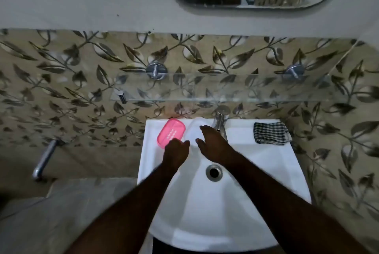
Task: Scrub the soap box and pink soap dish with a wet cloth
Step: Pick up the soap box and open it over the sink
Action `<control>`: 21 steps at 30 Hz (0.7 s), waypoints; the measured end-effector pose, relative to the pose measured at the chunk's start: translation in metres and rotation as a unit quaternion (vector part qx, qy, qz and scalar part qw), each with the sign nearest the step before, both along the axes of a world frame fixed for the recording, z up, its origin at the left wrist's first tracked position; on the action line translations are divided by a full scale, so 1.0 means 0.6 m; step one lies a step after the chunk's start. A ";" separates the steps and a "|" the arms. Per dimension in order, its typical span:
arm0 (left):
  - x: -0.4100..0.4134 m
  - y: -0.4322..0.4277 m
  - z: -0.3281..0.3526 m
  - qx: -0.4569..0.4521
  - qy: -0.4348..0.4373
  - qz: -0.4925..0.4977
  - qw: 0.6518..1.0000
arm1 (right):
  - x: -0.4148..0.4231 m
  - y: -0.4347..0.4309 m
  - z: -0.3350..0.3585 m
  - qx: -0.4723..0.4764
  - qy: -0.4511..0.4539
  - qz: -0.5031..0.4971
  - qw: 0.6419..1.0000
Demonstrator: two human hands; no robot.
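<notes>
Your soap box (194, 130), a pale, blurred white shape, lies on the back of the white sink (266, 171), just left of the chrome tap (220, 119) and between your two hands. Your left hand (176, 149) sits at its left side with the knuckles curled and the thumb tip pointing at the box's near left edge. That grip is half closed, but the blur does not let you tell whether it pinches the box or only touches it. The same hand covers the near corner of the pink soap dish (171, 131), which lies tilted on the sink's back left rim, just beside the box. Your right hand (213, 143) comes in from the right, with its fingers reaching along the box's far right edge near the tap and the thumb lower on that same edge. The grip is spread, and whether it clasps the box cannot be told. The checked cloth (270, 132) lies bunched on the back right rim, well apart from both hands. The drain (214, 172) sits in the basin below your wrists, and a glass shelf (205, 89) runs across the leaf-patterned wall above the tap.
</notes>
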State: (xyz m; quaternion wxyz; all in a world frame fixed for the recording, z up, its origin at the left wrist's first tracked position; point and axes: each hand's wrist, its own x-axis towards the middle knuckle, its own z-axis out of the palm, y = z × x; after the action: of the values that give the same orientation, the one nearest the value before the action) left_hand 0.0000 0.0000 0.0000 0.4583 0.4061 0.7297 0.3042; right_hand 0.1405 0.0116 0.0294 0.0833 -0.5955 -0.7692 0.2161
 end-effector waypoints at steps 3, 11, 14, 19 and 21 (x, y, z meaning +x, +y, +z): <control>-0.002 -0.004 -0.022 -0.103 -0.154 0.025 0.982 | -0.017 -0.003 0.001 -0.031 0.014 -0.024 0.999; 0.008 0.009 -0.065 -0.127 -0.335 0.071 0.931 | 0.000 -0.050 -0.008 -0.057 0.063 -0.116 0.990; 0.010 0.013 -0.075 -0.109 -0.396 0.097 0.907 | 0.011 -0.057 -0.004 -0.073 0.100 -0.135 0.983; 0.026 0.018 -0.078 -0.084 -0.421 0.155 0.890 | 0.033 -0.058 0.000 -0.107 0.153 -0.176 0.967; 0.033 0.016 -0.076 -0.072 -0.421 0.174 0.887 | 0.040 -0.056 0.003 -0.112 0.167 -0.173 0.964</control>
State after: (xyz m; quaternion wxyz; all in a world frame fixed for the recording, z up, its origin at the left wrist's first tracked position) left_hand 0.0200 0.0096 -0.0455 0.6901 0.0726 0.5472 0.4681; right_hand 0.1646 -0.0219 0.0314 0.1797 -0.6807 -0.6004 0.3793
